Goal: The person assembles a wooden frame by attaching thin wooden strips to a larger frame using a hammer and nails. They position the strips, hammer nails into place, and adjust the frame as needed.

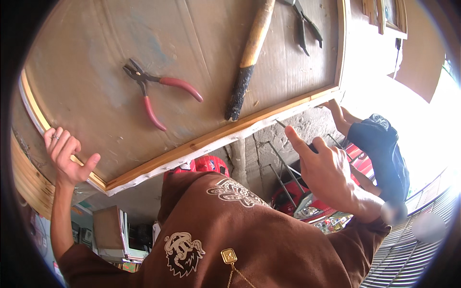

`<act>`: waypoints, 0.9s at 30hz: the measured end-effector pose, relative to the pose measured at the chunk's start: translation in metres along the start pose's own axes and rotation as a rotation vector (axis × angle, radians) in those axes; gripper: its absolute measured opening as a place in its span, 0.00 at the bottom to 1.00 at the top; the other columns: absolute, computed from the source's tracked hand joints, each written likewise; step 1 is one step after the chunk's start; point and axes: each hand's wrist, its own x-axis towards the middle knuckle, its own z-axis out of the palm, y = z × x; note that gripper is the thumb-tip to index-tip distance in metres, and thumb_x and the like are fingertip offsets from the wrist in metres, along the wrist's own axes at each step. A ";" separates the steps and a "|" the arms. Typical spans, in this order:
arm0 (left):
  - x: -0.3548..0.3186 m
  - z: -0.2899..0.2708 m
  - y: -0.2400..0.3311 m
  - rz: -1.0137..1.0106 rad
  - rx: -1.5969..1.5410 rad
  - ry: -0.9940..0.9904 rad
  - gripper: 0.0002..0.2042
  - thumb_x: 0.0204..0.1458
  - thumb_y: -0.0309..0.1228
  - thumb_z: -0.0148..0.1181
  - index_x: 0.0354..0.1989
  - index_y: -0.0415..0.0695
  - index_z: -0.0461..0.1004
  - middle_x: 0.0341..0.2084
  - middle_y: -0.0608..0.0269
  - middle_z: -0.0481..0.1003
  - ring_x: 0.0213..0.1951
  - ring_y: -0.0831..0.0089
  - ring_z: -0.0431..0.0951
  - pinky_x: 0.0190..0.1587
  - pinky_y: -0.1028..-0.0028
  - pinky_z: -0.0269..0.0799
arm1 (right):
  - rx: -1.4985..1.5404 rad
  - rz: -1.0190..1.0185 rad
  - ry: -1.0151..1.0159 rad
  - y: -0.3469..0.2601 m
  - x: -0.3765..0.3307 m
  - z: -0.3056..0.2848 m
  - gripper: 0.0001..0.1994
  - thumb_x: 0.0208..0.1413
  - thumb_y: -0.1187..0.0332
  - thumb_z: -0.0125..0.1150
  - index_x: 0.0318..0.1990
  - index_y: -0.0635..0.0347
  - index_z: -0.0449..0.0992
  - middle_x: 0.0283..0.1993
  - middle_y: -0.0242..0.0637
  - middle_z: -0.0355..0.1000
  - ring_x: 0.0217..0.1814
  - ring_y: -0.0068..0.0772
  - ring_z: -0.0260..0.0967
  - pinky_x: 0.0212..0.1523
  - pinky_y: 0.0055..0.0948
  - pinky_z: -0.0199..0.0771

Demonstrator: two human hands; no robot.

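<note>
A large wooden frame (192, 146) lies before me, white fabric wrapped along its outer edge. At its left side my left hand (66, 156) curls its fingers over the rail, thumb held apart. My right hand (326, 173) is closed around a thin pointed tool (280, 124), whose narrow metal tip is at the frame's near edge. Most of this tool, including its dark handle, is hidden by my fingers. Inside the frame lie red-handled pliers (154, 91), a hammer-like tool's wooden handle (254, 43) with a black-wrapped end, and black-handled pliers (307, 26).
Another person's hand (336, 114) touches the frame's near right corner; their sleeve (379, 153) is dark blue. A wire fan guard (413, 245) stands at lower right. Books or folders (117, 233) are stacked at lower left. Below the frame is a rough grey floor (254, 158).
</note>
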 end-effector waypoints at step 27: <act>0.008 0.010 -0.006 0.052 0.191 -0.094 0.24 0.45 0.47 0.59 0.16 0.44 0.53 0.16 0.64 0.50 0.21 0.66 0.52 0.36 0.66 0.51 | 0.719 -0.220 0.802 0.034 0.044 0.156 0.26 0.49 0.86 0.57 0.58 0.57 0.71 0.18 0.36 0.57 0.15 0.25 0.52 0.19 0.20 0.59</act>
